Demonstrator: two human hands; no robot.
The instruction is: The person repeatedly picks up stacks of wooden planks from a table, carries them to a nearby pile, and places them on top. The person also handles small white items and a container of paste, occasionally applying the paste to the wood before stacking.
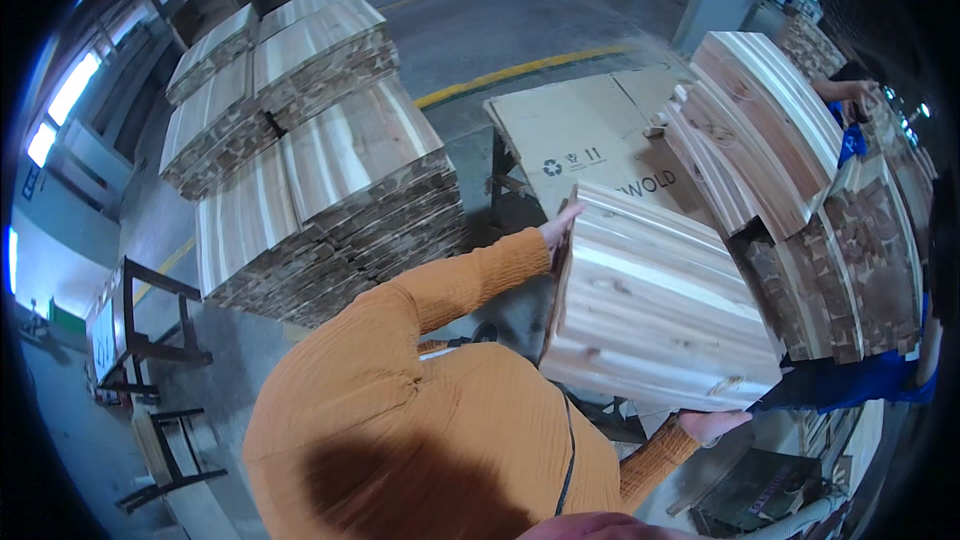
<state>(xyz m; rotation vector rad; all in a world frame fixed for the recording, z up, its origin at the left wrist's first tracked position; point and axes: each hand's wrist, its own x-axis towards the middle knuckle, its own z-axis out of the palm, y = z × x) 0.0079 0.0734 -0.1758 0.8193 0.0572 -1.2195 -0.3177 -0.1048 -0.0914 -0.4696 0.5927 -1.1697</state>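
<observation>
One wide fisheye view, worn on the head, faces forward and steeply down over the wearer's orange top (400,400), very near along the lower edge, toward the cardboard-topped bench (590,120), a little farther off; past the bench's far edge, it reaches distant floor (530,15)

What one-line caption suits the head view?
Left hand and right hand hold striped wood between them, with cardboard beyond and stacked boards at left.
</observation>
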